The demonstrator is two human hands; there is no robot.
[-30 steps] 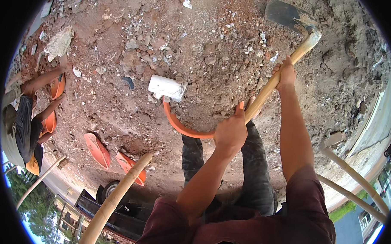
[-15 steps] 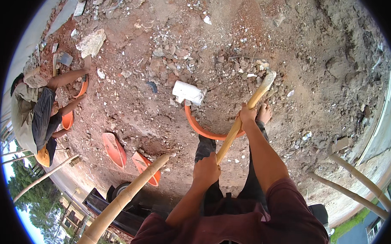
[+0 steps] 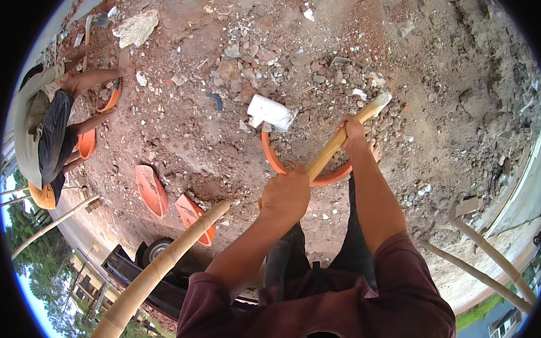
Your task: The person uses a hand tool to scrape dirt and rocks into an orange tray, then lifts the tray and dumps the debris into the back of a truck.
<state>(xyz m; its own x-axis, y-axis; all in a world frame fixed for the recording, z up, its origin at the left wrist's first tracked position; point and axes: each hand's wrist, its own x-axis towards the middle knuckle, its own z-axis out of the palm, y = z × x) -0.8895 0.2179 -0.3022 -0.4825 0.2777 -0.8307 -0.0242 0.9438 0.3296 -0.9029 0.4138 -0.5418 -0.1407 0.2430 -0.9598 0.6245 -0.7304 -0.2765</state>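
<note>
2 hands (image 3: 286, 196) clasp smooth wooden handle (image 3: 334, 148) over gritty rubble (image 3: 239, 54).

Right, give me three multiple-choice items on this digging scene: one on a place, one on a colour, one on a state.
1. Where does the white block lie?
A. by the rim of the round basin
B. on the black wheelbarrow
C. in a co-worker's hand

2. What colour are the shallow pans on the soil?
A. blue
B. orange
C. green

3. How do the hands hold the wooden handle?
A. left only
B. neither
C. both closed on it

Key: 1 A, the block sits at the basin's far rim. 2 B, both are orange. 3 C, left hand and right hand wrap the handle.
</note>
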